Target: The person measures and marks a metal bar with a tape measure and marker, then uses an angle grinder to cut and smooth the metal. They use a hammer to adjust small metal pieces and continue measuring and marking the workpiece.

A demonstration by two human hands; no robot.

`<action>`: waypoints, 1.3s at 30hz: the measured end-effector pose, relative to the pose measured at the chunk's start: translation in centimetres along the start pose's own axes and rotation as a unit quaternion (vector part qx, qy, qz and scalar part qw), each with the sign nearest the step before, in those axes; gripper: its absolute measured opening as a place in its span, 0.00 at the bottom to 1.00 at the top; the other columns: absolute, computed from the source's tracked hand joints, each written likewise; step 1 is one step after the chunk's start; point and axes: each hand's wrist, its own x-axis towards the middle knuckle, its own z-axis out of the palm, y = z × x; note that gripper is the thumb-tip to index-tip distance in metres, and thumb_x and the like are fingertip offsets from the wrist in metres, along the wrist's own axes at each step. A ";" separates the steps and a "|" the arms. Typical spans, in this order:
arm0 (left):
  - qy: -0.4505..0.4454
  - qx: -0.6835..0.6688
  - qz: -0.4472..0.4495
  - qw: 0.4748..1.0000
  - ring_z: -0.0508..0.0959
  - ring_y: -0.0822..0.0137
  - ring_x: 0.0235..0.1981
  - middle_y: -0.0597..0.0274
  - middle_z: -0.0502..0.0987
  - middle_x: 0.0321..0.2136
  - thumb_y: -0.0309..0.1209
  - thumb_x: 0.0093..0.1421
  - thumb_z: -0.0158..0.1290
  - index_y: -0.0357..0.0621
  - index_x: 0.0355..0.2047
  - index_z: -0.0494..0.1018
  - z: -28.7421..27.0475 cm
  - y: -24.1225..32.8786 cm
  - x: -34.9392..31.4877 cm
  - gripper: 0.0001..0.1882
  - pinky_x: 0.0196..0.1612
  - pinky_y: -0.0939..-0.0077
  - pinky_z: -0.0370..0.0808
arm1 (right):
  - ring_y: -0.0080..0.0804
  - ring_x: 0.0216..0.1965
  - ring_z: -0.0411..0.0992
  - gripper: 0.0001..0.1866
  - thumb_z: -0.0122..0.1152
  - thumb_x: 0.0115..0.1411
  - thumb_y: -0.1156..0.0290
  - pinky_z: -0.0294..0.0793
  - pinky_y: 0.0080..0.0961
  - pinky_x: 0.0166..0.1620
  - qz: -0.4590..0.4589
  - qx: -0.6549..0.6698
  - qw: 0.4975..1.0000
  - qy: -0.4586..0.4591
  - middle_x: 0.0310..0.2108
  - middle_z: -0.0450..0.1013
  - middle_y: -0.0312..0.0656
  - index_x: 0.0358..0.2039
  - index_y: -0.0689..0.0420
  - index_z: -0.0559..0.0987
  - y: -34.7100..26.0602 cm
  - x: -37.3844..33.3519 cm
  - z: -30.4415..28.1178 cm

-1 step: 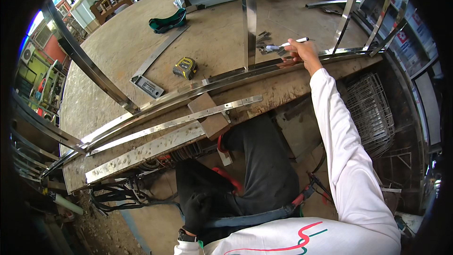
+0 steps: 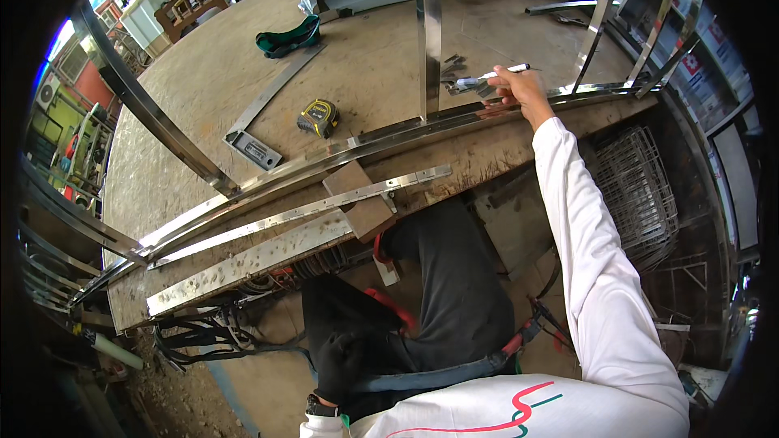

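My right hand (image 2: pixel 519 91) is stretched out over the far side of the long shiny metal frame (image 2: pixel 373 139), its fingers closed round a white marker (image 2: pixel 521 68) with a dark end. Small grey metal pieces (image 2: pixel 453 65) lie on the bench just beyond the marker. My left hand (image 2: pixel 337 365), in a black glove, rests on my dark trousers at the lower middle; its fingers blend into the cloth. Nearer me than the frame, a perforated metal strip (image 2: pixel 300 212) lies across a wooden block (image 2: pixel 372 217).
A yellow and black tape measure (image 2: pixel 317 117), a try square (image 2: pixel 253 148) and a dark green strap-like item (image 2: pixel 290 36) lie on the wooden bench (image 2: pixel 187 105). Metal posts (image 2: pixel 428 32) rise from the frame. Wire racks (image 2: pixel 637 195) stand at right below the bench edge.
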 end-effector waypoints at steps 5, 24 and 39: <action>0.014 -0.020 -0.026 0.999 0.81 0.51 0.34 0.51 0.82 0.30 0.23 0.60 0.59 0.41 0.39 0.84 0.4 -0.6 0.5 0.08 0.39 0.63 0.76 | 0.24 0.25 0.78 0.18 0.69 0.67 0.60 0.76 0.21 0.26 -0.050 -0.044 0.996 -0.050 0.34 0.85 0.43 0.42 0.65 0.85 -1.4 1.9 2.0; -0.008 -0.072 -0.072 0.995 0.81 0.54 0.42 0.52 0.82 0.36 0.21 0.59 0.60 0.37 0.41 0.81 1.0 -7.0 -1.6 0.09 0.46 0.65 0.77 | 0.66 0.38 0.80 0.19 0.69 0.61 0.60 0.78 0.56 0.41 -0.341 -0.247 0.907 -0.005 0.31 0.79 0.65 0.33 0.66 0.80 2.5 12.8 11.8; 0.223 0.254 0.223 0.914 0.77 0.45 0.59 0.47 0.80 0.55 0.25 0.64 0.61 0.39 0.55 0.78 -5.8 6.3 11.8 0.18 0.63 0.53 0.72 | 0.42 0.50 0.81 0.13 0.63 0.69 0.69 0.76 0.36 0.53 -0.368 -0.245 0.886 -0.142 0.48 0.83 0.46 0.53 0.53 0.83 2.8 0.9 10.4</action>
